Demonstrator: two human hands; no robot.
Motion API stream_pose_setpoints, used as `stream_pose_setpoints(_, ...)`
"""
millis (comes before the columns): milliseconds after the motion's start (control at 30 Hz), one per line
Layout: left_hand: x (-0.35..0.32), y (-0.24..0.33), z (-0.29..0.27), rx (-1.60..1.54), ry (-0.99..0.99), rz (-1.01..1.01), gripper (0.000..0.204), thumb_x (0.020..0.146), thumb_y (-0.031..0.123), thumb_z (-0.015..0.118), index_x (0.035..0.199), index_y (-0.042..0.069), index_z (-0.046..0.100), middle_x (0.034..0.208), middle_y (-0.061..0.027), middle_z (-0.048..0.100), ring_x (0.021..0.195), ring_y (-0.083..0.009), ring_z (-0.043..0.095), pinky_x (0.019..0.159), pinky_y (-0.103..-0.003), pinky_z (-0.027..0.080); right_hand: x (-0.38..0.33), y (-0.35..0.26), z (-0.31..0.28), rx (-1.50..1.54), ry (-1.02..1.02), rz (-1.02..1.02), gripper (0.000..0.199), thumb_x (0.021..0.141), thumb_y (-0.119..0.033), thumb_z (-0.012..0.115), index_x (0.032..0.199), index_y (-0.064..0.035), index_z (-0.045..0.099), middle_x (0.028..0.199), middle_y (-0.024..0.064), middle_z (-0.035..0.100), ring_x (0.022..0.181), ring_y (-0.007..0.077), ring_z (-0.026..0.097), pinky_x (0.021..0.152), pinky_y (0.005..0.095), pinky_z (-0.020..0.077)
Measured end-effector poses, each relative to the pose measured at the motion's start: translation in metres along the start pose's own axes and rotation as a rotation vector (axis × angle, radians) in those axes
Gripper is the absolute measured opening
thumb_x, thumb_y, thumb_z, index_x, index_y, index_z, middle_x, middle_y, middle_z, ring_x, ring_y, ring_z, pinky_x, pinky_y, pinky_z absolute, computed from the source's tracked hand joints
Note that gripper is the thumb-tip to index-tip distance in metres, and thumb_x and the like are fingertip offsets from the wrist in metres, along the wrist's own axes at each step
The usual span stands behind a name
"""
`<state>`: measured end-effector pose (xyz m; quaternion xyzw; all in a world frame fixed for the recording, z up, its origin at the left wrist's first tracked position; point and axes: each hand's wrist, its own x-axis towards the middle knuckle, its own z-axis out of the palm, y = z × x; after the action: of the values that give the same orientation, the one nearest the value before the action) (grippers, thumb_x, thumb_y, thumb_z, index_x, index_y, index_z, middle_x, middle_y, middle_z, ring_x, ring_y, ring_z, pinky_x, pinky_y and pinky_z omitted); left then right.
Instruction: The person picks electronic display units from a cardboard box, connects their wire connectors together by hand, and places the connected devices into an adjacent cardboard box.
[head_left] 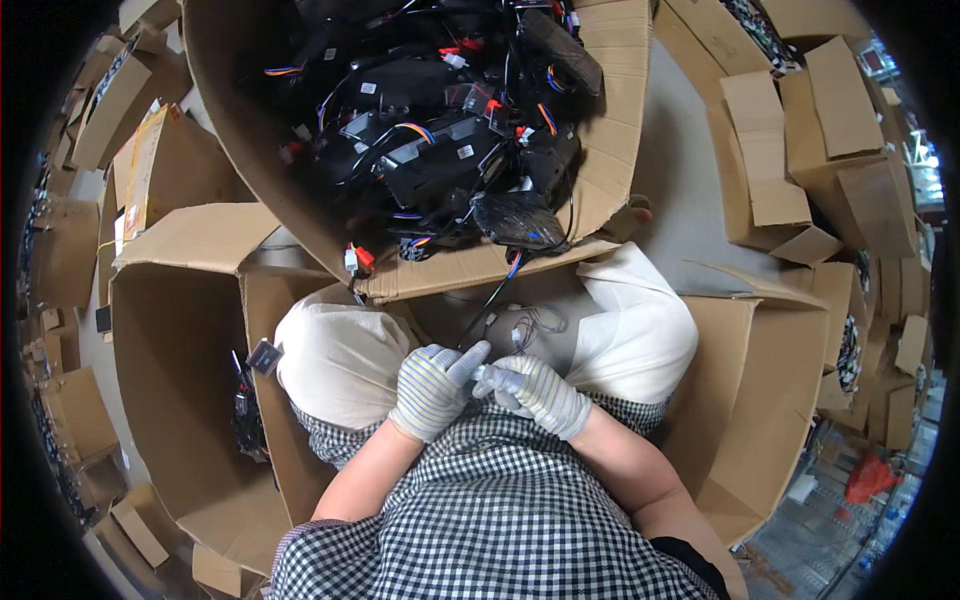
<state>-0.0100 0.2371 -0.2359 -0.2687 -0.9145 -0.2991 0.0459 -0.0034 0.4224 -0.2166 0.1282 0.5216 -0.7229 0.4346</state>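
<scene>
Head view: striped-gloved left hand (430, 392) and right hand (538, 392) meet before checked garment (490, 530), fingers bent inward; fingertip area too small and hidden, so cannot tell what either grips. Black cable (488, 304) runs over near edge of large carton (612, 130), heaped with black devices (420, 170), down toward left hand. Loose thin wires (518, 335) lie just beyond hands.

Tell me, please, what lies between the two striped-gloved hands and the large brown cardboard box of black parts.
The head view shows a thin dark cable running from the box toward the left hand, and looped thin wires between box and right hand.
</scene>
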Motion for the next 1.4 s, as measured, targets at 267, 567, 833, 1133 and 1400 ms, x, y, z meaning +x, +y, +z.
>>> stream_pose_setpoints(267, 0.005, -0.004, 0.002, -0.026, -0.009, -0.014, 0.039, 0.070, 0.012, 0.059, 0.110, 0.011, 0.063, 0.063, -0.0049, 0.053, 0.059, -0.0244, 0.053, 0.056, -0.038, 0.044, 0.009, -0.005, -0.006, 0.060, -0.038, 0.042, 0.040, 0.091, -0.038, 0.057, 0.087, 0.0012, 0.065, 0.053, -0.0055, 0.042, 0.044, 0.0029, 0.035, 0.041, 0.0185, 0.0256)
stream_pose_setpoints(567, 0.007, -0.006, -0.004, -0.104, -0.039, -0.060, 0.040, 0.068, 0.015, 0.063, 0.107, 0.010, 0.064, 0.065, -0.0058, 0.055, 0.060, -0.0261, 0.054, 0.064, -0.040, 0.045, 0.011, -0.004, -0.009, 0.040, -0.083, 0.042, 0.037, 0.091, -0.038, 0.058, 0.088, -0.0013, 0.065, 0.055, -0.0041, 0.045, 0.047, 0.0037, 0.038, 0.043, 0.0182, 0.0288)
stream_pose_setpoints(833, -0.004, -0.013, 0.007, -0.688, -0.149, -0.368, 0.031, 0.081, 0.030, 0.062, 0.102, 0.006, 0.065, 0.089, -0.0129, 0.067, 0.085, -0.0308, 0.063, 0.079, -0.039, 0.049, 0.043, -0.082, -0.048, -0.094, 0.128, -0.503, 0.034, 0.090, -0.037, 0.057, 0.096, -0.0039, 0.061, 0.076, 0.0034, 0.061, 0.058, 0.0070, 0.052, 0.046, 0.0186, 0.0386)
stream_pose_setpoints(1133, -0.001, -0.011, 0.011, -0.859, -0.255, -0.305, 0.028, 0.080, 0.023, 0.064, 0.101, 0.005, 0.067, 0.092, -0.0124, 0.068, 0.086, -0.0262, 0.066, 0.078, -0.033, 0.050, 0.157, -0.155, -0.078, 0.128, 0.256, -0.215, 0.036, 0.085, -0.036, 0.067, 0.100, -0.0038, 0.063, 0.088, 0.0063, 0.063, 0.056, 0.0091, 0.055, 0.048, 0.0207, 0.0438)
stream_pose_setpoints(1400, -0.005, -0.002, -0.008, -1.148, 0.044, -0.552, 0.020, 0.086, 0.014, 0.064, 0.104, 0.004, 0.068, 0.076, 0.0035, 0.062, 0.068, -0.0040, 0.052, 0.063, -0.021, 0.044, 0.138, -0.142, -0.037, -0.093, 0.472, -0.425, 0.033, 0.086, -0.033, 0.065, 0.103, -0.0052, 0.061, 0.098, 0.0092, 0.065, 0.060, 0.0131, 0.061, 0.047, 0.0234, 0.0484)
